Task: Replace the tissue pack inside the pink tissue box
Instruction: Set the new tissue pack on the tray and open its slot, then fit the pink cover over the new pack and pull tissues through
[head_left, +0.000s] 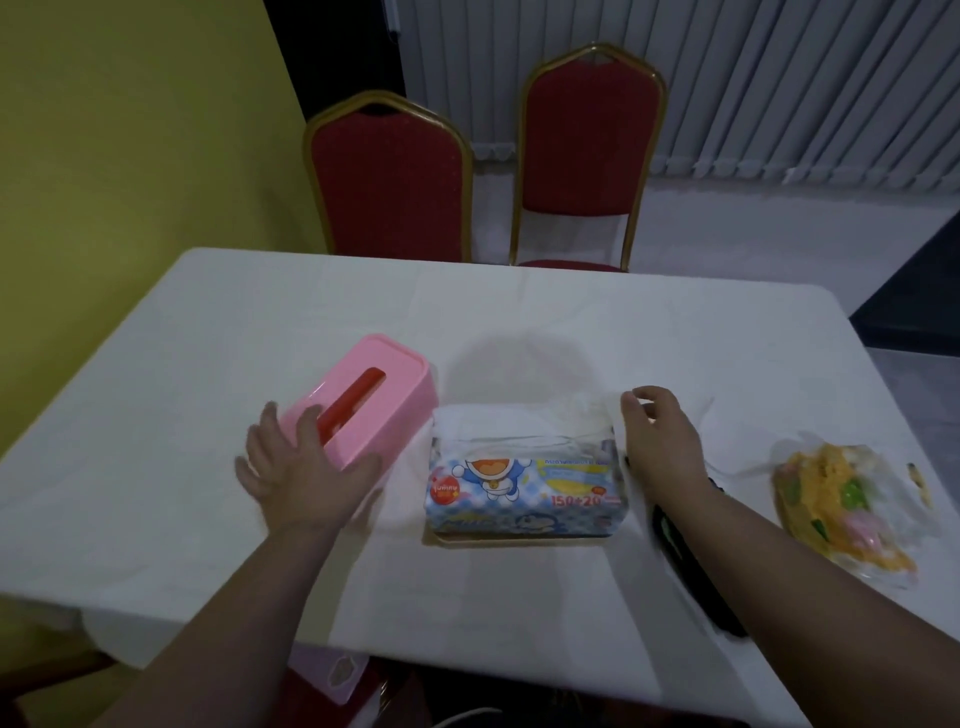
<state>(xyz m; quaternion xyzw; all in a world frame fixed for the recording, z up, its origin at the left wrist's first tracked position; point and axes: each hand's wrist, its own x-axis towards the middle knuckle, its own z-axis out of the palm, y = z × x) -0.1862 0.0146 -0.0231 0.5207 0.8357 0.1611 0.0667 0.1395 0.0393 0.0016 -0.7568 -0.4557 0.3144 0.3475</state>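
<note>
— Where the left hand (306, 473) is seen, how is it held?

— It is laid flat, fingers straight and spread, against the near end of the pink tissue box (363, 400); nothing is gripped by it. The box is set slantwise on the table (208, 338), left of the middle, lid on, with a red slot (353, 405) showing in its top.

— And the right hand (657, 431)?

— It is held at the right end of the tissue pack (524, 483), fingers curled over a bit of white tissue (597, 410) that sticks up from the torn top. Whether the tissue is truly pinched cannot be told, since the fingertips are partly blurred.

— Where is the pack placed?

— It is stood near the middle of the table, just beside the box's right side, toward the near edge. A blue cartoon print and "150+20" are shown on its front.

— What else is carried by the table?

— A dark flat object (691, 571) is partly hidden under the right forearm. A crumpled clear bag (852, 499) with orange, green and pink contents is seen by the right edge. A white cloth is spread over the whole table.

— And beyond the far edge?

— Two red chairs (389, 182) with gold frames are drawn up, with a yellow wall (130, 130) to the left and vertical blinds (779, 78) behind.
</note>
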